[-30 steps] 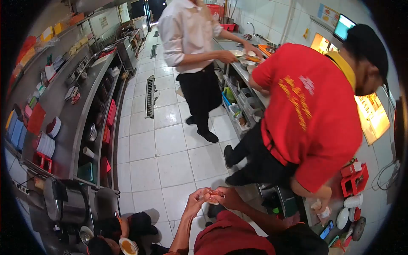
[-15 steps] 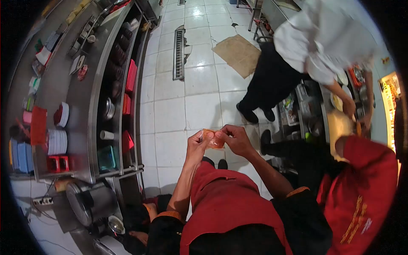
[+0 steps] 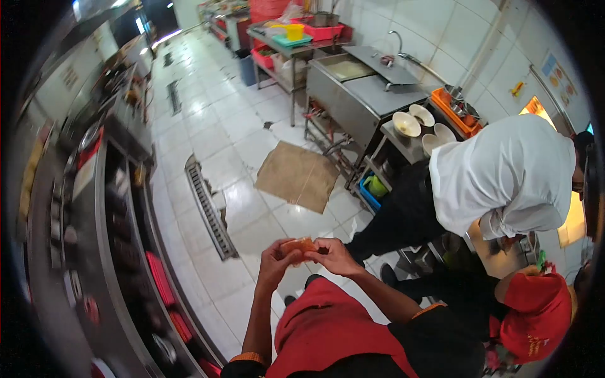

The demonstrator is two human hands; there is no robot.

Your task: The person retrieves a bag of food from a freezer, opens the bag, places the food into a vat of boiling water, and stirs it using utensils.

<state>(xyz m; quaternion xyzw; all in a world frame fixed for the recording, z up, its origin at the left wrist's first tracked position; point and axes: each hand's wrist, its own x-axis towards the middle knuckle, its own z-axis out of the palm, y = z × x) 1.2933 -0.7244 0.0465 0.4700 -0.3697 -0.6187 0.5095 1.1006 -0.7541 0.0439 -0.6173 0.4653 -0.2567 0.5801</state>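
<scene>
A small clear plastic packet of something orange-red (image 3: pixel 302 246) is held up before my body, over the tiled floor. My left hand (image 3: pixel 275 261) grips its left side, with the thumb across the front. On its other side, my right hand (image 3: pixel 336 257) pinches the edge between thumb and fingers. What exactly the packet contains I cannot make out. Below both hands lies the red apron (image 3: pixel 334 327) that I wear.
A steel counter with shelves (image 3: pixel 101 246) runs along the left. A brown cardboard sheet (image 3: pixel 297 176) lies on the floor beyond a drain grate (image 3: pixel 211 211). At right stand a person in white (image 3: pixel 504 176) and one in red (image 3: pixel 535 315). Bowls (image 3: pixel 406 124) sit near the sink (image 3: pixel 345 67).
The view has swung up and to the right, bringing the sink and far tables into sight. Both hands still hold the packet. The person in white now stands more upright.
</scene>
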